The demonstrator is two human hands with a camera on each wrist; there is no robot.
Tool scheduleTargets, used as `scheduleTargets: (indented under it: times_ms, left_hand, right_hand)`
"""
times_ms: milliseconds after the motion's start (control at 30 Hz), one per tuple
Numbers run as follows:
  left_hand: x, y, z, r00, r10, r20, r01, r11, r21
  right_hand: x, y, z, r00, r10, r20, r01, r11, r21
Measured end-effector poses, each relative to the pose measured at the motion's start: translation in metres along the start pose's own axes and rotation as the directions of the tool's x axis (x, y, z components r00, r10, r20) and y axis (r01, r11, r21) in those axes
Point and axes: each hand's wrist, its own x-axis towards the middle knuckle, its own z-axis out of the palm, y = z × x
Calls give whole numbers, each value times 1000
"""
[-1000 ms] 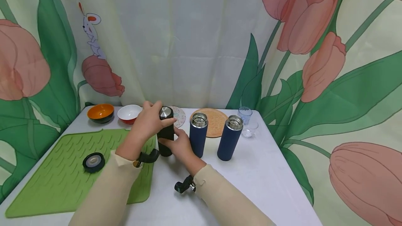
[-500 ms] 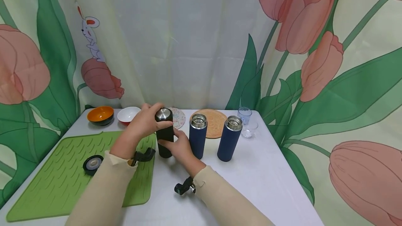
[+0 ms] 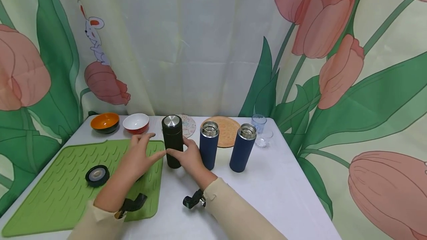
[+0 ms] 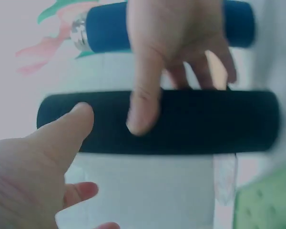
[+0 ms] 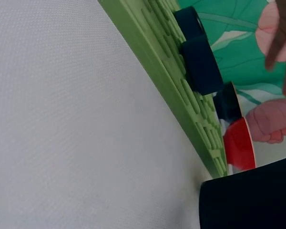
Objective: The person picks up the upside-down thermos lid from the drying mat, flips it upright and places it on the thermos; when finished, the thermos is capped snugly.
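A black bottle (image 3: 172, 142) with a steel-topped cap stands upright on the white table (image 3: 283, 188), just right of the green mat (image 3: 60, 195). My right hand (image 3: 187, 154) holds its lower body, thumb across the front and fingers behind; the left wrist view shows that grip on the black bottle (image 4: 190, 121). My left hand (image 3: 141, 155) hovers open over the mat's edge, fingers straight and pointing at the bottle. Whether it touches the bottle I cannot tell. Its thumb (image 4: 62, 138) lies close to the bottle.
Two uncapped blue bottles (image 3: 209, 145) (image 3: 242, 152) stand right of the black one. A loose black cap (image 3: 97, 175) lies on the mat. An orange bowl (image 3: 105, 121), a white bowl (image 3: 136, 122), two coasters (image 3: 228, 132) and small glasses (image 3: 260, 122) line the back edge.
My left hand has let go of the black bottle's cap, dropped down and back over the mat, and opened. My right hand still holds the bottle's body.
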Motion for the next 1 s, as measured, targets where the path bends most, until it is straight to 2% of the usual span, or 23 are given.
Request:
scheduleTargets:
  times_ms: [200,367,600,767,900,1000]
  left_hand:
    - [-28,-41,-9,996,-62,-69,72,986,148]
    - [-35,-68,-17,993,-80,-85,94,979,179]
    - [-37,-86,-27,986,-98,-132,124,970,208]
    - [-38,-97,-33,982,-128,-138,159,957,242]
    - [-38,-108,-36,970,-206,-125,233,935,267]
    - [-37,-114,-38,954,-287,-85,300,915,270]
  right_hand:
    - [1,1,2,1000,17,13,-17,1000,24]
    - [1,1,2,1000,14,10,-14,1000,28]
    - [2,3,1,1000,16,9,-16,1000,24]
    - [0,2,1,999,31,16,-31,999,23]
    - [0,1,1,999,33,13,-33,999,16]
    - [-1,0,0,999,32,13,-32,999,18]
